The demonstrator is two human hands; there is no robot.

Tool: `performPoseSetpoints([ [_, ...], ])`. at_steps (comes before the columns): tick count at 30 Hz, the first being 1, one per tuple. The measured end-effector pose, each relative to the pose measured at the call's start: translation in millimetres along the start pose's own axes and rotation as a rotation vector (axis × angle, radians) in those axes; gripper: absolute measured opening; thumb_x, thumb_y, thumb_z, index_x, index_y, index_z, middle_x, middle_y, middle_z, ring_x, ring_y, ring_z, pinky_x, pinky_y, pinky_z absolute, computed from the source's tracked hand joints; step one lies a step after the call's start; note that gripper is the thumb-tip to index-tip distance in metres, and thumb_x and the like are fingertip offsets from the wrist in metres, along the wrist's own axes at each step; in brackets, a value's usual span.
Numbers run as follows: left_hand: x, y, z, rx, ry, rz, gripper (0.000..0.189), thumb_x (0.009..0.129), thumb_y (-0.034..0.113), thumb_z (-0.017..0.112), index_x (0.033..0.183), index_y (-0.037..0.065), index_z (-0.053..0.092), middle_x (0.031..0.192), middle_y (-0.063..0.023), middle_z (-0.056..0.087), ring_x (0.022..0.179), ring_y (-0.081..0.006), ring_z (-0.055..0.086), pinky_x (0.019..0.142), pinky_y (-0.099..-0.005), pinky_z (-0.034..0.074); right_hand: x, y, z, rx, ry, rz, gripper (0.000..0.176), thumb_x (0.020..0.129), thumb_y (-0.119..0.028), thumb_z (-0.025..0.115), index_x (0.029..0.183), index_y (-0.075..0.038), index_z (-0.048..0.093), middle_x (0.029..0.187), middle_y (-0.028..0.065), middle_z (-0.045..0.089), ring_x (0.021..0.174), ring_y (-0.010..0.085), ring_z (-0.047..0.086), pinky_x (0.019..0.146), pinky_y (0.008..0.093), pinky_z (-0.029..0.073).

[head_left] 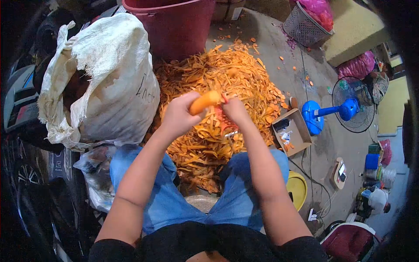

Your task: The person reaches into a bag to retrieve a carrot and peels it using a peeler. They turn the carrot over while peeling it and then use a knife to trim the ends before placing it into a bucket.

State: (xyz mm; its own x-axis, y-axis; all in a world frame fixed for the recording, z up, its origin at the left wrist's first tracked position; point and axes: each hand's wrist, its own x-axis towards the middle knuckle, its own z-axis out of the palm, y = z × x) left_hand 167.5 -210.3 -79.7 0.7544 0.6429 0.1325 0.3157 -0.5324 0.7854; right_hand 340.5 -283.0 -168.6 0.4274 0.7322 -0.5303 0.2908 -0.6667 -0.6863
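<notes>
In my left hand [182,108] is an orange carrot [205,102], its thick end pointing up and to the right, fingers wrapped round it. My right hand [235,111] is closed on a red peeler [223,121], right beside the carrot; motion blurs its shape, and the part inside the fist is hidden. Below both hands a large heap of orange carrot peelings [244,83] spreads over the floor and reaches between my knees.
A white woven sack [118,83] stands open on the left, near a big dark red tub [174,30]. To the right are a cardboard box [301,131], a blue fan [312,117], a yellow lid-like object [297,190] and cables. A person [376,201] is far right.
</notes>
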Motion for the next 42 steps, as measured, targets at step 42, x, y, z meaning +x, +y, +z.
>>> performPoseSetpoints([
  [42,13,-31,7,0.019,-0.024,-0.266,0.026,0.059,0.011,0.057,0.082,0.001,0.051,0.070,-0.0163,0.055,0.067,-0.0283,0.054,0.060,-0.0323,0.042,-36,-43,17,-0.167,0.254,-0.526,0.021,0.075,-0.023,0.048,0.069,-0.003,0.049,0.060,0.0175,0.050,0.055,0.0305,0.048,0.051,0.0347,0.039],
])
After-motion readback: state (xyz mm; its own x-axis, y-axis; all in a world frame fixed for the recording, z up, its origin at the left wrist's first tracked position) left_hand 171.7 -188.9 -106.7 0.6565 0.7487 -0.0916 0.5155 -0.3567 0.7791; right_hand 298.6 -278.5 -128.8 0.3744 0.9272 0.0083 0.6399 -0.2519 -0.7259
